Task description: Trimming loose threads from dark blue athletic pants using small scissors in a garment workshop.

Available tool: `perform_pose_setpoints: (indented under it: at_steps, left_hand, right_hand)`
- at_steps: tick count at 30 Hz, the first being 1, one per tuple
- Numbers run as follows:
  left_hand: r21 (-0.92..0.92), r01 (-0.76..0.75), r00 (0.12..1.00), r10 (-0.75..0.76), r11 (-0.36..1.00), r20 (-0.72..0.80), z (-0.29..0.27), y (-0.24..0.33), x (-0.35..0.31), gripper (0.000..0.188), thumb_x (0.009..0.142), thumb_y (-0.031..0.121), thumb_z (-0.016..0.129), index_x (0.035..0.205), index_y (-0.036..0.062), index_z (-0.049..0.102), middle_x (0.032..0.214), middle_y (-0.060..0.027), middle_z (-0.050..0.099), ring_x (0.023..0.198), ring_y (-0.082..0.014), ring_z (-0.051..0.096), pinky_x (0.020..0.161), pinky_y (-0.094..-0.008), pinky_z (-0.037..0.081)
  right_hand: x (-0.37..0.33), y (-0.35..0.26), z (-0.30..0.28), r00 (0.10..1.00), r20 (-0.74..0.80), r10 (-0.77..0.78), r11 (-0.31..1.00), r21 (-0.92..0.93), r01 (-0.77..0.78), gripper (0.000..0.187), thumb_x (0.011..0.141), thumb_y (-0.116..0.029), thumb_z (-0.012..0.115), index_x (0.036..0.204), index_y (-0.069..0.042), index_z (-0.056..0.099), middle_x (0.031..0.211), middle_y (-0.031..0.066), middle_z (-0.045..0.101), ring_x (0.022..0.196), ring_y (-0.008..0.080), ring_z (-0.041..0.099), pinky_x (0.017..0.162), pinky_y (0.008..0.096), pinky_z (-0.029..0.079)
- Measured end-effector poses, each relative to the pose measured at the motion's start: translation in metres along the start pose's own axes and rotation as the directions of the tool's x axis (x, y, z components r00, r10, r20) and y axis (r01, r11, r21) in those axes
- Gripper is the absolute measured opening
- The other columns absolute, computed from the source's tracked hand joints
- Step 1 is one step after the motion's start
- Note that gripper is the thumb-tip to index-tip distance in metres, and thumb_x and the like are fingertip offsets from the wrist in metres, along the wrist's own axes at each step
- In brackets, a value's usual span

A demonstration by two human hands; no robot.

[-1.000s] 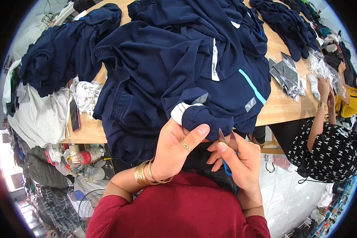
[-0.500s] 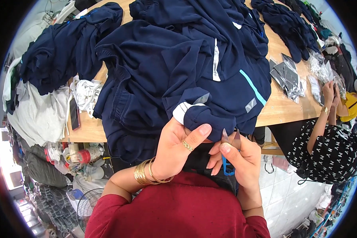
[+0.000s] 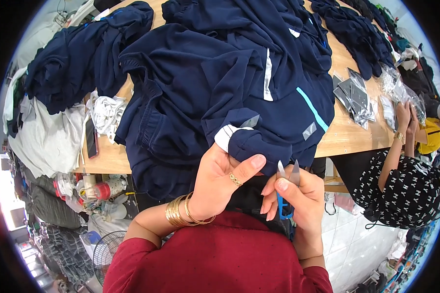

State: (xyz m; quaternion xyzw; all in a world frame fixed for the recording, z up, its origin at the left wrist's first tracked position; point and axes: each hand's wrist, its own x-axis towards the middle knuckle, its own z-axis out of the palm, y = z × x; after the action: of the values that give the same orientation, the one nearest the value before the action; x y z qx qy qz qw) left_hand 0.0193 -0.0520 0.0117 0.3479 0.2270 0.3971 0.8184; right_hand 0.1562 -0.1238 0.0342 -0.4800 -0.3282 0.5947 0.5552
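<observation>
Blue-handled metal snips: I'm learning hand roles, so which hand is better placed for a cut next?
Likely the right hand: it holds the blue-handled metal snips, blades parted and tips near the navy fabric garment. The left hand is busy holding that garment's curled end.

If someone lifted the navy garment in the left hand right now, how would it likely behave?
The navy garment would probably droop, given its loose folds. How it curls by the left hand suggests little stiffness. It might drag the neighbouring navy cloth bunched against it.
</observation>
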Motion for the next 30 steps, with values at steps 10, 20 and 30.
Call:
perform_pose_setpoints:
  at_steps: [10, 20, 30]
  left_hand:
    - [0.019, 0.001, 1.000, -0.001, 1.000, 0.014, 0.0019, 0.0008, -0.0010, 0.043, 0.087, 0.000, 0.048, 0.125, 0.0000, 0.029, 0.100, -0.0100, 0.057, 0.073, -0.0107, 0.054, 0.067, -0.0255, 0.047]
    - [0.037, -0.029, 1.000, 0.029, 0.999, 0.011, 0.0000, -0.0013, -0.0014, 0.034, 0.086, 0.000, 0.050, 0.117, -0.0008, 0.036, 0.095, -0.0083, 0.057, 0.072, -0.0097, 0.055, 0.067, -0.0229, 0.046]
    - [0.061, -0.020, 1.000, 0.020, 0.998, -0.004, -0.0004, -0.0018, -0.0031, 0.039, 0.085, 0.001, 0.052, 0.120, -0.0011, 0.035, 0.097, -0.0081, 0.057, 0.075, -0.0090, 0.055, 0.069, -0.0226, 0.046]
  right_hand:
    - [-0.0023, 0.0030, -0.0001, 1.000, 0.005, 0.001, 0.985, -0.171, -0.001, 0.018, 0.088, -0.010, 0.049, 0.084, 0.006, 0.057, 0.064, 0.0057, 0.059, 0.054, 0.0089, 0.058, 0.047, 0.0199, 0.046]
    - [-0.0027, 0.0047, -0.0014, 1.000, 0.002, -0.018, 0.977, -0.211, 0.018, 0.017, 0.088, -0.010, 0.049, 0.083, 0.004, 0.057, 0.061, 0.0050, 0.059, 0.051, 0.0086, 0.057, 0.047, 0.0186, 0.044]
    - [-0.0037, 0.0038, 0.0007, 1.000, -0.009, -0.021, 0.977, -0.210, 0.019, 0.018, 0.088, -0.010, 0.049, 0.083, 0.004, 0.057, 0.060, 0.0048, 0.059, 0.050, 0.0086, 0.057, 0.047, 0.0186, 0.043]
